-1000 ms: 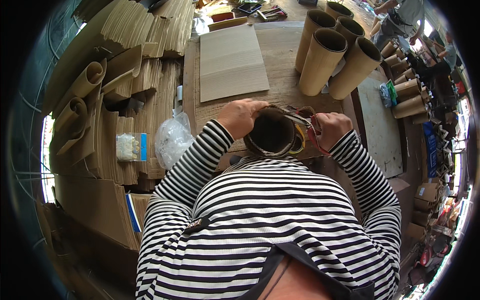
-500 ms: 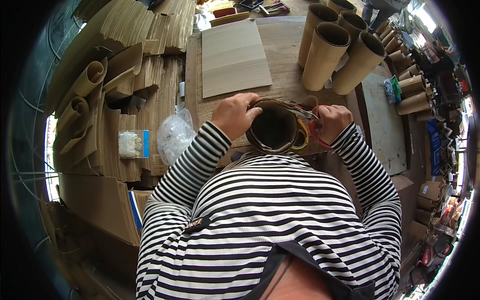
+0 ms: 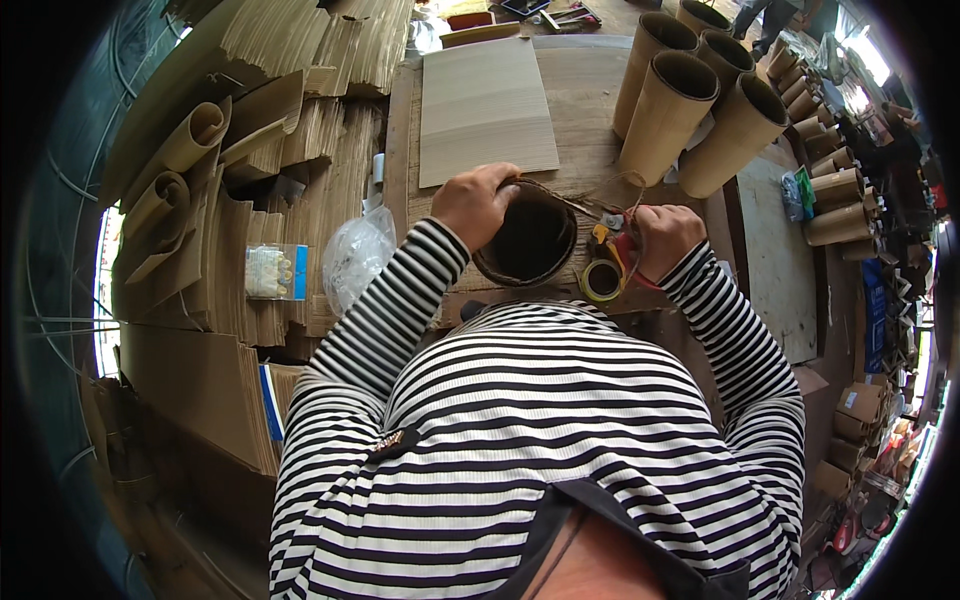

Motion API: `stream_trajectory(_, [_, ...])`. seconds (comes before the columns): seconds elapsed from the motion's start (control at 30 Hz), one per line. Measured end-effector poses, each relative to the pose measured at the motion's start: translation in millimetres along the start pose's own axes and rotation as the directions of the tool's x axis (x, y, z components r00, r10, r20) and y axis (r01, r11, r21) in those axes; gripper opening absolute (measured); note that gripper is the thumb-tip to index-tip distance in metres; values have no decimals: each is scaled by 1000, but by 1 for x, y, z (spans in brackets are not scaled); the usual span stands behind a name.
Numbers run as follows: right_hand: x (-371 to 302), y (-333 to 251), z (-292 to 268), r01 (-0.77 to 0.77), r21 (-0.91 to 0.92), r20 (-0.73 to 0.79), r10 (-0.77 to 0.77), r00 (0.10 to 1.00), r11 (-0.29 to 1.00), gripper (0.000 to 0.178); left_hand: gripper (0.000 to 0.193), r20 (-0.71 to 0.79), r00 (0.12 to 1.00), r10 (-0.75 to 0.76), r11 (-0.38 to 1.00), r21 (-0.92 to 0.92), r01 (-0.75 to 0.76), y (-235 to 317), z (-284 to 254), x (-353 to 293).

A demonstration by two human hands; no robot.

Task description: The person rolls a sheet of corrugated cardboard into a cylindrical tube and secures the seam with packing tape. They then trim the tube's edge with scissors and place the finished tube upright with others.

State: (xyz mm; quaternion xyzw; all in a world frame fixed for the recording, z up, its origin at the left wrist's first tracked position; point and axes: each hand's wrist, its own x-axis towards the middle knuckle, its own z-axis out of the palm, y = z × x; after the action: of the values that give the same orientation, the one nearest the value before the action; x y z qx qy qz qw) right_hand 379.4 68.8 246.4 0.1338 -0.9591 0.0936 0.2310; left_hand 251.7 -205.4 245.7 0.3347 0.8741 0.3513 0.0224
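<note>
A cardboard tube (image 3: 528, 278) stands near the table's front edge, its dark round opening facing up. My left hand (image 3: 474, 208) is closed on the tube's far left rim, thumb over the edge. In my right hand (image 3: 668, 240), fingers wrapped round the red handles, is a pair of scissors (image 3: 590, 209). The blades point left and reach the tube's right rim. A thin, frayed strip of cardboard (image 3: 632, 179) curls up above the scissors. Below them lies a yellow roll of tape (image 3: 601, 280), close to the tube.
Several finished-looking tubes (image 3: 668, 110) stand at the far right of the table. A flat corrugated sheet (image 3: 487, 110) lies beyond my hands. Tall stacks of cardboard (image 3: 290, 170), a clear plastic bag (image 3: 358, 255) and a small packet (image 3: 276, 272) are on the left.
The tube has shifted slightly left. More of the tape roll now shows between tube and scissors. The cardboard strip stands out further from the rim. The whole view has shifted a little.
</note>
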Motion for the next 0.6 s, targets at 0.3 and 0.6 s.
stream_trajectory(0.3, [2, -11, -16, -160, -112, 296, 186, 937, 981, 30, 25, -153, 987, 40, 999, -2, -41, 2, 14, -21])
stream_trajectory(0.6, [-18, -18, -26, -160, -144, 252, 193, 948, 977, 28, 24, -196, 980, 20, 1000, 3, -20, 9, 20, -21])
